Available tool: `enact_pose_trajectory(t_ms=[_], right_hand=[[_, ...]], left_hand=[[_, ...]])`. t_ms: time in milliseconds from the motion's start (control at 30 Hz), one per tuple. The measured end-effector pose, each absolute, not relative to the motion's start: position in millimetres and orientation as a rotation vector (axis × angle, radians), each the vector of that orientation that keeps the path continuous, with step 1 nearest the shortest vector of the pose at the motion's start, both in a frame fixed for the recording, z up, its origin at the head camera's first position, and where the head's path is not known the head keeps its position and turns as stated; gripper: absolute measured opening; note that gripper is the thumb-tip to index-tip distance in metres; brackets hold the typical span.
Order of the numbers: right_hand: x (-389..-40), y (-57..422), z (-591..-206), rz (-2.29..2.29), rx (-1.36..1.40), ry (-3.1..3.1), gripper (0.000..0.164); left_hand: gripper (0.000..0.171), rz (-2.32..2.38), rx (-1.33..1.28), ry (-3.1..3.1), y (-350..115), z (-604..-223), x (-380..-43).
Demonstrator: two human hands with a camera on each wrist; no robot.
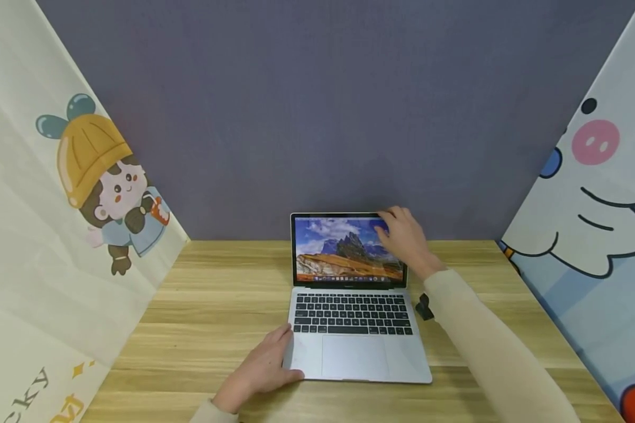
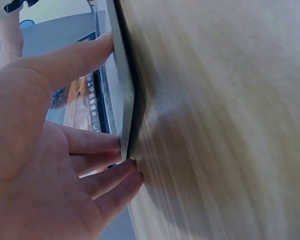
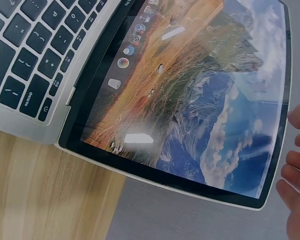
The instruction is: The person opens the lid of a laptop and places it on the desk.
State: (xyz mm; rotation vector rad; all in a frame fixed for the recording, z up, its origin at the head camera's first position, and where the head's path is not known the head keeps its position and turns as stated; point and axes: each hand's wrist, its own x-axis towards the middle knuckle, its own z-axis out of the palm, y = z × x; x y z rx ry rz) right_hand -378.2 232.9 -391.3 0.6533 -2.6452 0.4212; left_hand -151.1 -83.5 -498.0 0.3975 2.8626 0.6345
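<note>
A silver laptop [image 1: 354, 355] stands unfolded on the table, its screen [image 1: 344, 249] lit with a mountain picture. My left hand [image 1: 261, 364] rests at the laptop's near left corner. In the left wrist view, its thumb touches the front edge and its nearly straight fingers [image 2: 92, 140] lie by the left edge, the lower ones reaching the tabletop. Up at the lid's top right corner, my right hand [image 1: 404, 238] holds the edge with bent fingers. The right wrist view shows its fingertips [image 3: 295, 175] along that edge; how the thumb lies is partly hidden.
The wooden table [image 1: 227, 294] ends at a dark grey panel [image 1: 338, 117] right behind the lid. Cartoon-printed sheets line the left side [image 1: 26, 235] and the right side [image 1: 619, 247]. A small black device [image 1: 424, 306] shows beneath the right sleeve.
</note>
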Motion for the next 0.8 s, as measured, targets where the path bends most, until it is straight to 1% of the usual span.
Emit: enact_pose_trajectory(t_ms=[133,233,400,800], right_hand=[[-370,239,-393,0.406,0.68,-2.577,0.037],[-363,244,-395,0.402,0.709,-2.505,0.031],[-349,251,-398,0.407,0.726,-2.451,0.026],[-312,270,-414,0.487,0.629,-2.506,0.028]], left_hand=[[0.098,0.637,0.372,2.854,-82,-497,-152],[0.095,0.659,0.354,2.853,-81,-496,-152],[0.088,0.703,0.33,2.851,-81,-494,-151],[0.081,0.69,0.352,2.897,-81,-499,-151]])
